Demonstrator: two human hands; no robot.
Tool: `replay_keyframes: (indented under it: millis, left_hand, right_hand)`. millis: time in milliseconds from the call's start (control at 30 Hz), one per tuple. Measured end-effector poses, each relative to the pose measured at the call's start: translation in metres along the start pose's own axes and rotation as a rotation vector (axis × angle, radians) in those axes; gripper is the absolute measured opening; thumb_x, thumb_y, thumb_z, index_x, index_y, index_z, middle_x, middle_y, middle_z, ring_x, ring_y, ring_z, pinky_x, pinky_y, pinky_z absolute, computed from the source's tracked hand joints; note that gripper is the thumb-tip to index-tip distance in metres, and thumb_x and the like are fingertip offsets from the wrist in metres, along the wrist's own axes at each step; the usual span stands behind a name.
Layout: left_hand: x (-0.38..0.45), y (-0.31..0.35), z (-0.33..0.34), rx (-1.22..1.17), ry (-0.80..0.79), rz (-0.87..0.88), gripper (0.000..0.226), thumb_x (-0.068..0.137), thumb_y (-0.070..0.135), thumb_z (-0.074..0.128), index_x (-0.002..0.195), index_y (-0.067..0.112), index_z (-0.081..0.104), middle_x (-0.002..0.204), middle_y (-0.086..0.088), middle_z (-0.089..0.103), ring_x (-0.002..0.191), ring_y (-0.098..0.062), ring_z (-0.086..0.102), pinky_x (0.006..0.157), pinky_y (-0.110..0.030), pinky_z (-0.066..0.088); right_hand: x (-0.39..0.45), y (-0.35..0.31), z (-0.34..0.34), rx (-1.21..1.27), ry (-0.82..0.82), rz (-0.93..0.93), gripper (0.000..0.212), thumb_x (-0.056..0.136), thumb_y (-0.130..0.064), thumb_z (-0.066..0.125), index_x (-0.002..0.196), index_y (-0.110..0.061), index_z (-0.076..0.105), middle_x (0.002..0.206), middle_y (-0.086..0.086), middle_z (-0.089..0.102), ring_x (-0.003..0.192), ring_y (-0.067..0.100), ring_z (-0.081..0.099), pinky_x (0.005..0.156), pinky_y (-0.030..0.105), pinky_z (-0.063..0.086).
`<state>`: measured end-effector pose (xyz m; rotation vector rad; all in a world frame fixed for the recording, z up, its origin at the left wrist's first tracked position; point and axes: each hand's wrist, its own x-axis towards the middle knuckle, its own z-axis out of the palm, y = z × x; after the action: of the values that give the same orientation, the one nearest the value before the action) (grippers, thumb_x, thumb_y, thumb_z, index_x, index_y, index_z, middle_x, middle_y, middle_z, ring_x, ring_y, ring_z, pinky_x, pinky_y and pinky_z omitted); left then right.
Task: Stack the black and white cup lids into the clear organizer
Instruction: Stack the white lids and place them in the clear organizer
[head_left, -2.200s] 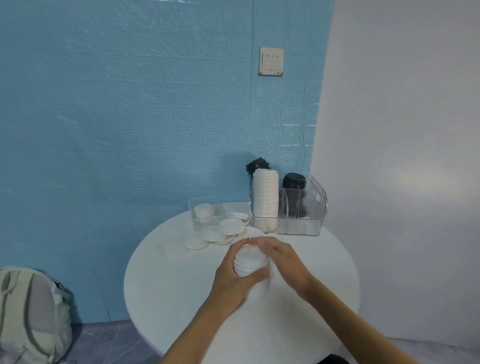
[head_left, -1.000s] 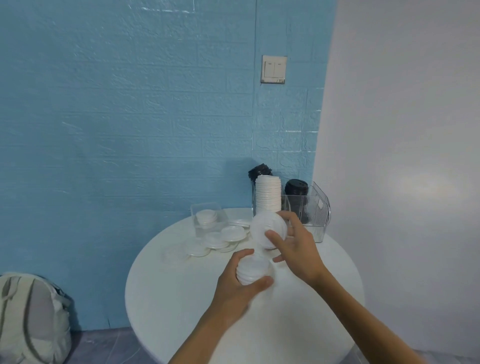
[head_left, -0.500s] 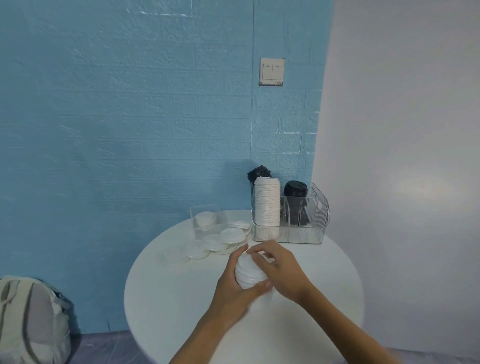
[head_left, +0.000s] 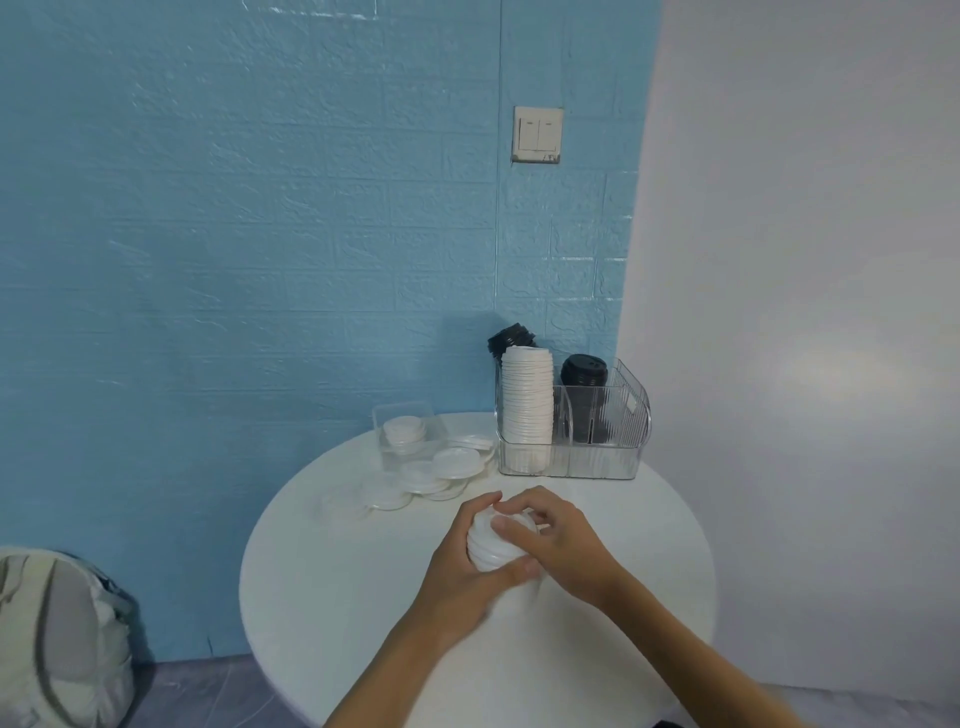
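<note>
No brand, label or legible writing shows on any item; a small pale tag on the clear organizer (head_left: 597, 447) is too small to read. Both forearms run out of the bottom edge of the view, and the near rim of the round white table (head_left: 363, 597) is cut off there too. A short stack of white lids (head_left: 491, 545) sits above the middle of the table, gripped by the left hand (head_left: 462, 571) with fingers and thumb curled round its sides; the right hand (head_left: 558, 543) curls over the top of the same stack, thumb laid on the top lid, so much of the stack is hidden. The organizer stands at the table's far right edge, well beyond the hands; its left compartment holds a tall column of white lids (head_left: 527, 410), with black lids (head_left: 584, 371) in the compartment to the right and another black lid stack (head_left: 511, 338) showing behind. Loose white lids (head_left: 441, 470) lie scattered at the far left edge, beside a small clear box (head_left: 408, 431) with more white lids inside. A wall switch (head_left: 537, 134) sits on the blue wall. A grey backpack (head_left: 57, 639) rests on the floor, partly cut off at the left.
</note>
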<state>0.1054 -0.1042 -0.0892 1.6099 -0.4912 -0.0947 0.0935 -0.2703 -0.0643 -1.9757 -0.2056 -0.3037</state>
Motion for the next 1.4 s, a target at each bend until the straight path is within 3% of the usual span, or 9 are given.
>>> replay_keyframes:
  millis: [133,233,433,700,833,967,1067,1167,1400]
  left_hand:
    - [0.002,-0.002,0.000,0.017,0.044,0.001,0.084,0.059,0.046,0.094,0.132,0.046,0.053,0.125,0.015,0.068,0.116,-0.009,0.064,0.104,-0.037,0.051]
    - [0.004,-0.003,0.000,0.047,0.053,0.004,0.082,0.056,0.052,0.093,0.128,0.050,0.054,0.126,0.019,0.065,0.116,-0.006,0.062,0.107,-0.039,0.049]
    - [0.005,-0.005,0.000,0.028,0.049,0.001,0.083,0.055,0.050,0.094,0.128,0.048,0.055,0.121,0.020,0.067,0.114,-0.007,0.064,0.105,-0.041,0.051]
    - [0.004,-0.005,-0.001,0.044,0.053,-0.005,0.080,0.057,0.050,0.094,0.126,0.053,0.055,0.121,0.021,0.067,0.113,-0.006,0.064,0.103,-0.036,0.051]
    - [0.003,-0.003,-0.001,0.051,0.053,0.004,0.080,0.057,0.052,0.093,0.127,0.051,0.055,0.123,0.022,0.066,0.112,0.001,0.062,0.099,-0.023,0.049]
    - [0.003,-0.002,0.000,0.022,0.057,0.000,0.086,0.057,0.049,0.094,0.132,0.048,0.052,0.125,0.017,0.067,0.115,-0.004,0.064,0.103,-0.031,0.051]
    - [0.002,-0.002,0.001,-0.010,0.048,-0.005,0.100,0.058,0.038,0.097,0.142,0.040,0.045,0.130,0.013,0.066,0.121,-0.007,0.063,0.105,-0.038,0.052]
    - [0.002,0.001,0.001,-0.014,0.071,-0.019,0.114,0.049,0.034,0.098,0.144,0.044,0.036,0.126,0.022,0.065,0.112,0.008,0.063,0.091,-0.017,0.053]
    - [0.005,-0.002,0.000,0.028,0.073,-0.008,0.123,0.063,0.008,0.094,0.147,0.045,0.011,0.132,0.016,0.058,0.105,0.017,0.060,0.080,-0.009,0.049]
  right_hand:
    - [0.014,0.011,-0.009,-0.002,0.086,-0.022,0.010,0.098,-0.034,0.065,0.097,-0.031,0.074,0.104,-0.013,0.068,0.102,0.002,0.062,0.090,0.020,0.046]
    - [0.038,0.031,-0.026,-0.255,0.253,-0.009,0.013,0.095,-0.038,0.068,0.106,-0.033,0.069,0.116,-0.011,0.063,0.111,0.003,0.057,0.102,0.030,0.044]
    - [0.063,0.060,-0.028,-0.666,0.003,0.169,0.065,0.086,-0.066,0.062,0.142,-0.035,0.052,0.144,-0.001,0.047,0.134,0.026,0.044,0.114,0.042,0.036]
    - [0.051,0.054,-0.029,-0.544,0.073,0.123,0.050,0.087,-0.048,0.071,0.131,-0.029,0.057,0.125,-0.005,0.049,0.115,0.017,0.056,0.101,0.029,0.043]
    - [0.030,0.023,-0.034,-0.252,0.201,0.063,0.022,0.093,-0.027,0.068,0.115,-0.030,0.067,0.118,-0.008,0.057,0.110,0.009,0.057,0.098,0.026,0.043]
    - [0.001,-0.019,-0.022,-0.010,0.143,-0.061,0.028,0.079,-0.031,0.066,0.107,-0.032,0.071,0.114,-0.010,0.062,0.107,-0.003,0.057,0.091,0.011,0.041]
    - [-0.008,-0.034,-0.010,-0.080,-0.019,-0.111,0.034,0.073,-0.029,0.069,0.106,-0.034,0.072,0.113,-0.011,0.060,0.110,-0.002,0.056,0.093,0.008,0.039]
    - [-0.004,-0.033,-0.001,-0.240,-0.143,-0.145,0.038,0.074,-0.035,0.066,0.110,-0.043,0.067,0.116,-0.016,0.056,0.114,-0.001,0.052,0.098,0.013,0.038]
    - [0.005,-0.032,0.017,-0.480,-0.170,-0.229,0.032,0.086,-0.048,0.053,0.114,-0.041,0.066,0.113,-0.022,0.059,0.105,0.004,0.055,0.098,0.028,0.043]
